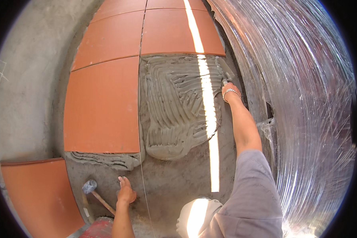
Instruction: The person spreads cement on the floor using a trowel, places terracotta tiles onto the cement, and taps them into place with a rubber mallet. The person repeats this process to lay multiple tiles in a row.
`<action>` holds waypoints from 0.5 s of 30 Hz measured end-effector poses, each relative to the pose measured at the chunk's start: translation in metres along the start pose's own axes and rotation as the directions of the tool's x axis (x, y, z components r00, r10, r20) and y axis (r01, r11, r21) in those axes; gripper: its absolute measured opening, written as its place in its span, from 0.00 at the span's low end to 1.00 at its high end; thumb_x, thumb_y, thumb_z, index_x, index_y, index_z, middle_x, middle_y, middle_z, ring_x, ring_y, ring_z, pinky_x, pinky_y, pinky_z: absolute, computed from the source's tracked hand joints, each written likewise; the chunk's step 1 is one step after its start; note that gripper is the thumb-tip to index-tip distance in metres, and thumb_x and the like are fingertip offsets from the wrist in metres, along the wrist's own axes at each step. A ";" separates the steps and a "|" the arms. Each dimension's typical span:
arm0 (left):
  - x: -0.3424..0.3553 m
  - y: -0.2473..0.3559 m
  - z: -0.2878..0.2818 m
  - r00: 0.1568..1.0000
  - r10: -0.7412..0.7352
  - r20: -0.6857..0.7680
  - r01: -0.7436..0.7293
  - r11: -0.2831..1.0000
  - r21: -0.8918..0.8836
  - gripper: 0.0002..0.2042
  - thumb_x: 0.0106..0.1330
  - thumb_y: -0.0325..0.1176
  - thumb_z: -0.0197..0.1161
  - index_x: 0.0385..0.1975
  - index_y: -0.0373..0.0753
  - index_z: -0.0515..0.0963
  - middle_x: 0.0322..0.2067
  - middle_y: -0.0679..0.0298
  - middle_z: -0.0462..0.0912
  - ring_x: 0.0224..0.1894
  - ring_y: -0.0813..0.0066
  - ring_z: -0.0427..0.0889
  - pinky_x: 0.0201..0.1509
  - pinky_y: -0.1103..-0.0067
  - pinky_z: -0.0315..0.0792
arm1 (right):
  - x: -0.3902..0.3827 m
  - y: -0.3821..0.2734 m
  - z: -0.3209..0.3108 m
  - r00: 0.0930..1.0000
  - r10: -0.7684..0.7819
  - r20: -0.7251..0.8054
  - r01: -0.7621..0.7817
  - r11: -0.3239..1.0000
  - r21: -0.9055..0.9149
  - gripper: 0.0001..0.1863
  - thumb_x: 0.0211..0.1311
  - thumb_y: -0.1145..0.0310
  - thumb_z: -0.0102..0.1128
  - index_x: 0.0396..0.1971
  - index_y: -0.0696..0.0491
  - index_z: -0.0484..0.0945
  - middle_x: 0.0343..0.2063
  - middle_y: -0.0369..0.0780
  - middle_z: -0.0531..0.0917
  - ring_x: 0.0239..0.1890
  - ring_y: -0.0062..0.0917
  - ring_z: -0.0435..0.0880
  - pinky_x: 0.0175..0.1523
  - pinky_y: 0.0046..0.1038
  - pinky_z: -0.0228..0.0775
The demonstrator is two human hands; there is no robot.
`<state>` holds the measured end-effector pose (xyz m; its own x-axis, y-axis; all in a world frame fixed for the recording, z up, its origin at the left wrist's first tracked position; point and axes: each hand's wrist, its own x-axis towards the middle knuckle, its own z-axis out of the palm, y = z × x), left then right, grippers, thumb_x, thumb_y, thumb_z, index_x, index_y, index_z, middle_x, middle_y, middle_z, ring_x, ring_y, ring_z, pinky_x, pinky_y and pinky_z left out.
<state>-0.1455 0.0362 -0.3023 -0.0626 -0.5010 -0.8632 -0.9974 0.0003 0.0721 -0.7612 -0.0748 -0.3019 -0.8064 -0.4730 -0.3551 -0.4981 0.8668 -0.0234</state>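
Note:
My right hand, a bracelet at its wrist, is closed round the handle of a trowel. The blade is at the far right edge of a bed of grey mortar combed into curved ridges. A laid terracotta tile borders that bed on the left, with mortar showing under its near edge. Low at the left, my left hand hovers over the rough floor, fingers stretched forward and nothing visible in them. Beside it lies a mallet with a grey head and wooden handle.
More laid tiles run along the far side. Loose tiles are stacked at near left, by a red bucket. A taut string follows the tile joint. Clear plastic wrap covers the right side; a concrete wall stands left.

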 end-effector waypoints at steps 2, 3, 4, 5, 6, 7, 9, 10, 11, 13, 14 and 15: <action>0.000 0.002 -0.001 1.000 -0.019 0.008 0.020 1.000 -0.013 0.43 0.60 0.28 0.59 0.73 0.30 0.40 0.74 0.43 0.33 0.76 0.52 0.46 0.71 0.65 0.61 | 0.000 0.001 0.001 1.000 0.011 -0.015 -0.011 1.000 -0.008 0.22 0.71 0.57 0.49 0.54 0.58 0.73 0.53 0.52 0.80 0.57 0.44 0.79 0.60 0.41 0.72; 0.001 0.004 -0.002 1.000 -0.017 0.004 0.017 1.000 -0.002 0.43 0.60 0.28 0.59 0.73 0.30 0.39 0.74 0.43 0.33 0.76 0.52 0.46 0.71 0.65 0.61 | -0.001 0.001 0.000 1.000 0.011 -0.025 -0.011 1.000 -0.007 0.22 0.71 0.57 0.49 0.54 0.58 0.73 0.53 0.52 0.80 0.57 0.44 0.79 0.61 0.41 0.71; -0.001 0.003 -0.002 1.000 -0.018 0.007 0.018 1.000 0.009 0.43 0.60 0.28 0.59 0.73 0.30 0.39 0.74 0.43 0.32 0.76 0.52 0.46 0.71 0.65 0.61 | -0.003 0.001 0.000 1.000 0.020 0.007 -0.020 1.000 -0.011 0.23 0.71 0.56 0.49 0.54 0.58 0.73 0.53 0.52 0.80 0.57 0.44 0.79 0.61 0.41 0.71; -0.001 0.003 -0.002 1.000 -0.023 0.014 0.023 1.000 0.013 0.43 0.60 0.28 0.59 0.73 0.30 0.39 0.74 0.43 0.32 0.76 0.52 0.46 0.71 0.65 0.61 | -0.005 0.000 -0.002 0.999 0.029 -0.038 -0.029 1.000 0.010 0.22 0.71 0.56 0.49 0.54 0.58 0.73 0.53 0.52 0.80 0.57 0.43 0.79 0.61 0.41 0.71; -0.001 0.004 -0.002 1.000 -0.018 0.017 0.017 1.000 0.013 0.43 0.60 0.29 0.59 0.73 0.30 0.39 0.74 0.43 0.32 0.76 0.52 0.46 0.71 0.65 0.61 | -0.006 0.000 -0.005 0.998 0.038 -0.059 -0.037 0.999 0.027 0.22 0.71 0.56 0.49 0.54 0.58 0.72 0.53 0.52 0.81 0.57 0.43 0.79 0.61 0.41 0.71; -0.002 0.003 -0.002 0.999 -0.021 0.024 0.021 1.000 0.015 0.43 0.61 0.29 0.59 0.73 0.30 0.39 0.74 0.43 0.32 0.76 0.52 0.47 0.71 0.66 0.61 | -0.007 -0.001 -0.008 0.994 0.051 -0.101 -0.046 0.998 0.046 0.22 0.71 0.56 0.50 0.54 0.58 0.72 0.53 0.51 0.81 0.57 0.43 0.79 0.61 0.41 0.71; -0.001 0.003 -0.003 1.000 -0.022 0.019 0.022 1.000 0.004 0.44 0.61 0.29 0.59 0.73 0.30 0.39 0.74 0.43 0.32 0.76 0.52 0.47 0.71 0.66 0.61 | -0.007 -0.003 -0.015 0.991 0.094 -0.099 -0.084 0.991 0.100 0.19 0.70 0.62 0.48 0.54 0.58 0.72 0.53 0.51 0.81 0.58 0.42 0.79 0.61 0.40 0.71; -0.001 0.003 -0.002 1.000 -0.018 0.015 0.018 1.000 0.000 0.44 0.60 0.29 0.59 0.72 0.30 0.39 0.74 0.43 0.32 0.76 0.52 0.47 0.71 0.66 0.61 | -0.005 -0.004 -0.019 0.989 0.110 -0.104 -0.100 0.990 0.099 0.19 0.70 0.63 0.48 0.54 0.58 0.72 0.54 0.51 0.81 0.58 0.42 0.79 0.61 0.39 0.71; -0.001 0.003 -0.002 1.000 -0.023 0.020 0.023 1.000 -0.005 0.44 0.60 0.29 0.59 0.72 0.30 0.39 0.74 0.43 0.32 0.76 0.52 0.47 0.71 0.66 0.61 | -0.004 -0.005 -0.023 0.987 0.128 -0.098 -0.120 0.989 0.085 0.19 0.69 0.65 0.48 0.55 0.58 0.72 0.54 0.50 0.80 0.58 0.42 0.79 0.62 0.39 0.71; 0.000 0.003 -0.002 1.000 -0.022 0.019 0.022 1.000 0.017 0.44 0.60 0.29 0.59 0.72 0.30 0.39 0.74 0.43 0.32 0.75 0.51 0.47 0.71 0.66 0.61 | 0.002 -0.009 -0.028 0.991 0.127 -0.044 -0.125 0.991 0.046 0.20 0.68 0.65 0.50 0.56 0.58 0.74 0.56 0.50 0.79 0.60 0.40 0.78 0.62 0.38 0.71; 0.000 0.003 -0.002 0.999 -0.028 0.019 0.028 0.999 0.026 0.44 0.60 0.29 0.60 0.72 0.30 0.39 0.74 0.43 0.32 0.75 0.51 0.47 0.71 0.66 0.61 | 0.003 -0.012 -0.029 0.995 0.097 -0.016 -0.097 0.995 -0.003 0.20 0.68 0.66 0.50 0.55 0.59 0.76 0.56 0.49 0.79 0.60 0.40 0.78 0.62 0.37 0.71; 0.000 0.003 -0.002 0.999 -0.028 0.019 0.028 0.999 0.026 0.44 0.60 0.29 0.59 0.72 0.30 0.39 0.74 0.43 0.32 0.75 0.50 0.47 0.71 0.66 0.61 | 0.005 -0.016 -0.029 0.997 0.083 0.008 -0.082 0.995 -0.058 0.20 0.67 0.66 0.50 0.55 0.59 0.77 0.57 0.49 0.79 0.60 0.40 0.78 0.63 0.37 0.71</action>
<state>-0.1486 0.0347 -0.3015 -0.0352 -0.4841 -0.8743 -0.9993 0.0090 0.0353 -0.7663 -0.0954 -0.2766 -0.8423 -0.3981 -0.3633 -0.4477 0.8921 0.0604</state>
